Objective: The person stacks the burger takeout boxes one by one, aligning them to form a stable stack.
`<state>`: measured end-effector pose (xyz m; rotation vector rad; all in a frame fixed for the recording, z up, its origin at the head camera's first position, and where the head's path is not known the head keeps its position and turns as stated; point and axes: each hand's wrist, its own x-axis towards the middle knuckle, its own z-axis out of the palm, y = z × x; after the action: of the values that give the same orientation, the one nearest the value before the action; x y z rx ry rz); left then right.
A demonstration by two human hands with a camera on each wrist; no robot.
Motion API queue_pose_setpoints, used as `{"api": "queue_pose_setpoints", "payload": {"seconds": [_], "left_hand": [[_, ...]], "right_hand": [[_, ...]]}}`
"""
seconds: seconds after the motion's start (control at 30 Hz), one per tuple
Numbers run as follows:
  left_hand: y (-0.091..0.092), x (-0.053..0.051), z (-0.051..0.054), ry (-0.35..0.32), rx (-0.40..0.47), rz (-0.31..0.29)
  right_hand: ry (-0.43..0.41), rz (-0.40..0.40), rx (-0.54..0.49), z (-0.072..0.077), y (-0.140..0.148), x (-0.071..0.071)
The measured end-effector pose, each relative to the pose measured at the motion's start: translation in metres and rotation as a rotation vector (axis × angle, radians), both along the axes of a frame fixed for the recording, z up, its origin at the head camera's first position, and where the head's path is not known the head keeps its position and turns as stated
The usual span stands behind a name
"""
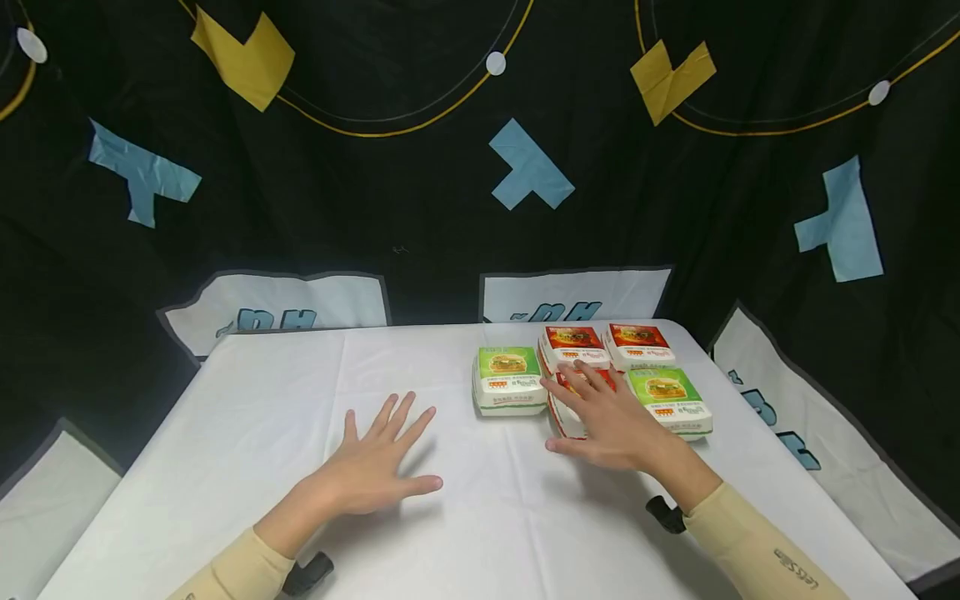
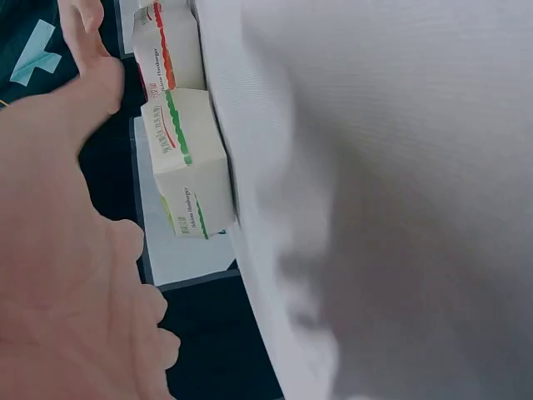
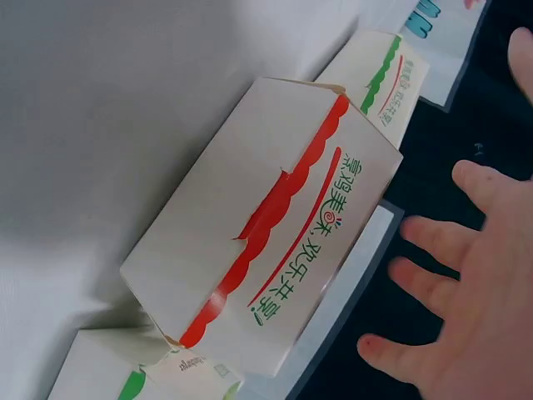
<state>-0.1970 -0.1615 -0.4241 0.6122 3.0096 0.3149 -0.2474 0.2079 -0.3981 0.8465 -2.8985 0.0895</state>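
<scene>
My right hand [image 1: 611,421] spreads its fingers over a red-topped hamburger box [image 1: 566,417], partly hiding it. In the right wrist view, that box [image 3: 266,225] with its red scalloped band shows apart from the right hand [image 3: 475,283]. A green-topped hamburger box [image 1: 510,383] stands to its left, another green-topped box [image 1: 671,400] to its right. Behind are two red-topped boxes, one left [image 1: 573,346] and one right [image 1: 637,343]. My left hand [image 1: 378,462] hovers, fingers spread, over the white cloth, holding nothing; its shadow falls beneath.
A white-covered table [image 1: 262,417] carries the boxes at its far right part. Behind it hangs a black curtain [image 1: 420,208] with blue and yellow tape pieces. White printed panels [image 1: 577,287] stand beyond the table's edges.
</scene>
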Motion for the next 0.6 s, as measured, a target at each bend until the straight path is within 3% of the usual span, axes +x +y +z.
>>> {"api": "queue_pose_setpoints", "payload": {"seconds": [0.13,0.33,0.6], "left_hand": [[-0.001,-0.001,-0.002,0.041,0.006,-0.004],[-0.001,-0.003,-0.005,0.043,0.105,0.009],[0.001,-0.005,-0.007,0.076,0.198,0.064]], "right_hand": [[0.063,0.022,-0.043,0.001,0.002,-0.003],[0.114,0.028,-0.062,0.002,0.005,-0.009],[0.107,-0.023,-0.066,0.008,0.007,-0.021]]}}
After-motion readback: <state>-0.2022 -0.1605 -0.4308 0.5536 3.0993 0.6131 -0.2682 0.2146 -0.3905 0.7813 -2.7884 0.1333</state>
